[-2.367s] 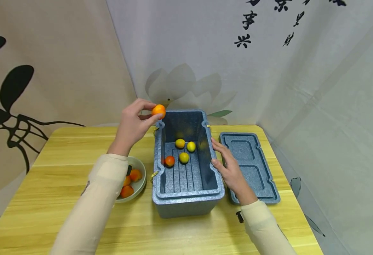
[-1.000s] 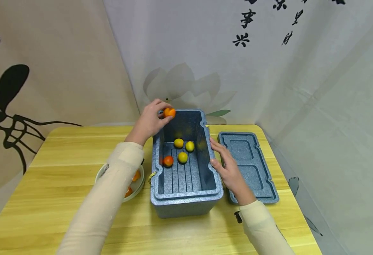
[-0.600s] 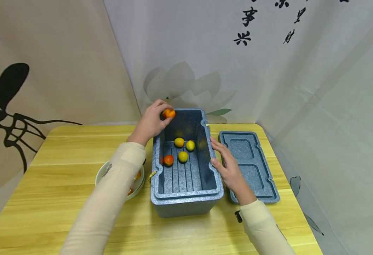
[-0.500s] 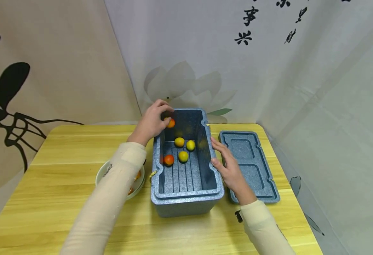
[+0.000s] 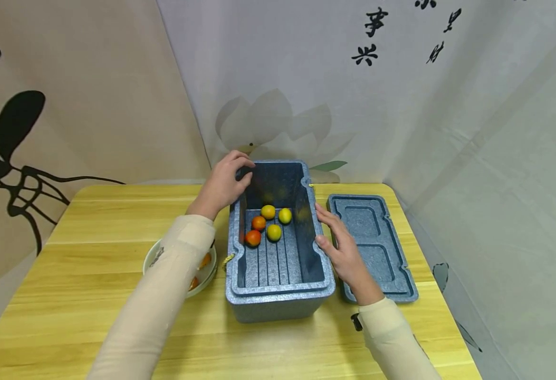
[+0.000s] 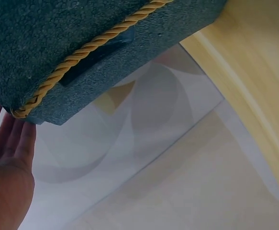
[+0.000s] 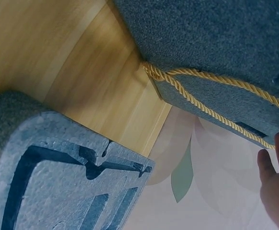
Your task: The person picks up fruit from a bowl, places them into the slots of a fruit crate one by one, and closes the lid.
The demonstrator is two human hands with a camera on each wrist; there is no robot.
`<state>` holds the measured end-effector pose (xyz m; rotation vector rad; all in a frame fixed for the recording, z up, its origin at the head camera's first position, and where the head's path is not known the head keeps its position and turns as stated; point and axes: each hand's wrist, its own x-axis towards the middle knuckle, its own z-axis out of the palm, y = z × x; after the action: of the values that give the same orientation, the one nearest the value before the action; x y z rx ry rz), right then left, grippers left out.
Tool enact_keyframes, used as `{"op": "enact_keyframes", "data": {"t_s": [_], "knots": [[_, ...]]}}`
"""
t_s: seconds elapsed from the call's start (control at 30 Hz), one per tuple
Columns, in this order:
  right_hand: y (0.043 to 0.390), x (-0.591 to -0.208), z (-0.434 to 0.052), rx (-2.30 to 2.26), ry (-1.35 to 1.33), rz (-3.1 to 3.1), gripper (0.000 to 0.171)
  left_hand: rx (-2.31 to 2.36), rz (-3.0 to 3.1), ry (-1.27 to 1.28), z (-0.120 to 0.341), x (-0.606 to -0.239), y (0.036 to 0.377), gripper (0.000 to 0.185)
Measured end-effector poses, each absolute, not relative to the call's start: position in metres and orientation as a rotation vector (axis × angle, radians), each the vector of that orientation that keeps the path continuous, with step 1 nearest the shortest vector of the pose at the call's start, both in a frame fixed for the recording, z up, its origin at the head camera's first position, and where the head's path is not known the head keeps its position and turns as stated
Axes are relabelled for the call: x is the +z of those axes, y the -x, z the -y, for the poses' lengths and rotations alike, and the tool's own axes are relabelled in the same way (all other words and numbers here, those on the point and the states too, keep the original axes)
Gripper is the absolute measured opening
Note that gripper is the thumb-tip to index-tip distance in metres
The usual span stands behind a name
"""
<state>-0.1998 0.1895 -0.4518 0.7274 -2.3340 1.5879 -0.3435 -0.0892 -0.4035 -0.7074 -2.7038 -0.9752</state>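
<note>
While the left hand (image 5: 222,184) hangs over the far-left corner of the foam box (image 5: 278,301), fingers loosely curved & holding nothing, the right hand (image 5: 342,248) lies flat w/ straight fingers on the box's right rim. Five fruits (image 5: 259,222) sit on the box floor, far half. I judge one drop-in step is done; next calls for reaching to the bowl (image 5: 207,270) near-left on the tabletop (image 5: 93,221). Lid (image 5: 373,248) lies right of box.

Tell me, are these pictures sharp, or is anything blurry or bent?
Head view: sharp, evenly lit, the yellow wooden table bowed by a wide lens. Left wrist view: table edge smeared, the grey foam box crisp. Right wrist view: the grey foam lid soft up close.
</note>
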Motion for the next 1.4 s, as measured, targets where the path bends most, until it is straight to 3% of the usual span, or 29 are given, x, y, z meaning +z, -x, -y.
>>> {"op": "enact_keyframes", "data": {"t_s": [0.77, 1.4], "knots": [[0.2, -0.453, -0.189, 1.571, -0.729, 2.345, 0.044, -1.356, 2.421, 0.63, 0.113, -0.414, 0.324, 0.025], [0.199, -0.45, -0.188, 1.582, -0.72, 2.344, 0.044, -1.47, 2.32, 0.529, 0.167, -0.424, 0.275, 0.031]]}}
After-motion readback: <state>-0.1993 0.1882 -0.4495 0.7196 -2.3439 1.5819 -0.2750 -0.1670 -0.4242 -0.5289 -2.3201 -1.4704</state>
